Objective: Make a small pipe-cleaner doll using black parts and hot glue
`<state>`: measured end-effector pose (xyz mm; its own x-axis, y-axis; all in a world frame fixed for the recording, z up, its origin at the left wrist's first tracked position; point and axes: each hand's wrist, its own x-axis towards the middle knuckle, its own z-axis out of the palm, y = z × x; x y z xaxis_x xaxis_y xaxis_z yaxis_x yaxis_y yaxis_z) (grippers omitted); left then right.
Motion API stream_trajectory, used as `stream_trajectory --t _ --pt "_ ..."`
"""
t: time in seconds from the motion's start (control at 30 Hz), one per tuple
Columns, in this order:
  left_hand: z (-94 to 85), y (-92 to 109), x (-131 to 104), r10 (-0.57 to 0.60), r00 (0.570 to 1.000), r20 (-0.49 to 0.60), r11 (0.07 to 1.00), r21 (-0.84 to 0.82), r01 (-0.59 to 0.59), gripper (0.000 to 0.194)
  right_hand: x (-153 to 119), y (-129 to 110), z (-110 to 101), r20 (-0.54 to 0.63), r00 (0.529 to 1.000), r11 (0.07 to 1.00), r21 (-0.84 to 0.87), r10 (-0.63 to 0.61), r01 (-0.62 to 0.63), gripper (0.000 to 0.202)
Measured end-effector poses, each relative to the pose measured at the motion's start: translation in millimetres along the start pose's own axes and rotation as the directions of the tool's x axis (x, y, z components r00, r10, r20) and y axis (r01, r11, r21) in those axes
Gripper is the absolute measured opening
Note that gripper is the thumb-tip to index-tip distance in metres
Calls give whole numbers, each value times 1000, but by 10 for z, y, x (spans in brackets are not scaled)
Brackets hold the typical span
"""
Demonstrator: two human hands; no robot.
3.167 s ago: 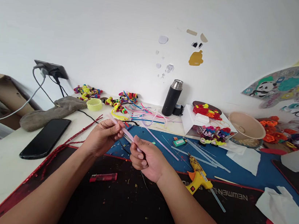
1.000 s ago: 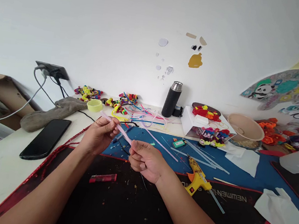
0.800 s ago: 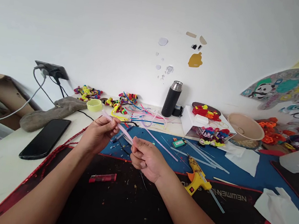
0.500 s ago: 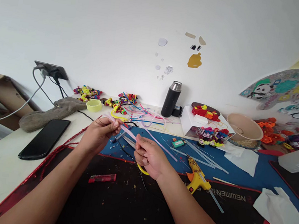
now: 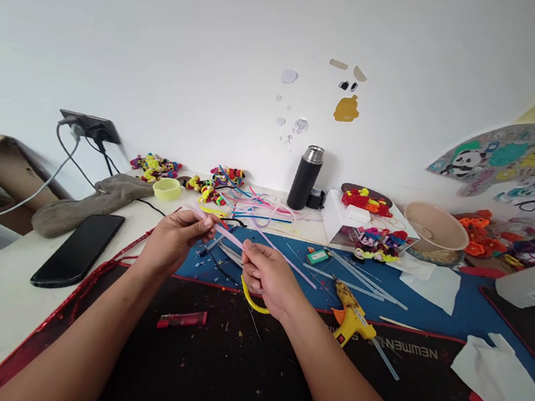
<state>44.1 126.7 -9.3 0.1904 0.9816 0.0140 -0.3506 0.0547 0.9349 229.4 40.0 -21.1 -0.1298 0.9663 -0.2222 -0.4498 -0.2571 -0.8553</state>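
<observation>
Pale pink pipe cleaners (image 5: 229, 235) stretch in a thin bundle between my two hands above the mat. My left hand (image 5: 174, 237) pinches them between thumb and fingers, and their ends stick out past it to the upper left. The other end is closed in my right hand (image 5: 268, 278), its thumb on top and its fingertips curled under. Below my right hand shows a yellow loop-shaped handle (image 5: 252, 304), partly hidden by the hand. A lilac pipe cleaner (image 5: 284, 255) lies on the blue mat just behind. The grey blades near my fingers are partly covered.
A yellow glue gun (image 5: 351, 315) lies to the right, with clear glue sticks (image 5: 365, 280) behind it. In front is a red tool (image 5: 181, 319). A phone (image 5: 78, 251) and driftwood (image 5: 94, 201) are at left. A black flask (image 5: 306, 178) stands by the wall.
Both hands keep their hold on the pink pipe cleaners with hardly any movement. More of the yellow handle shows beneath my right hand. The whole view has shifted slightly.
</observation>
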Motion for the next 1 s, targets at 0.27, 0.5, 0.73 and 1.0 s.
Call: stream_trajectory --t 0.27,0.5,0.73,1.0 --pt "-27 -3 40 -28 999 -30 964 -267 19 28 0 -49 -32 -119 990 996 44 -72 78 51" --pt "87 -126 -28 -140 989 50 934 -324 148 25 -12 1 35 -113 989 995 -29 -93 90 48" --pt "183 -199 -121 -237 959 152 927 -261 271 28 8 8 44 -145 973 983 -57 -179 172 47" --pt "192 -234 -131 -269 950 157 927 -226 300 25 8 1 61 -178 964 980 -73 -197 186 47"
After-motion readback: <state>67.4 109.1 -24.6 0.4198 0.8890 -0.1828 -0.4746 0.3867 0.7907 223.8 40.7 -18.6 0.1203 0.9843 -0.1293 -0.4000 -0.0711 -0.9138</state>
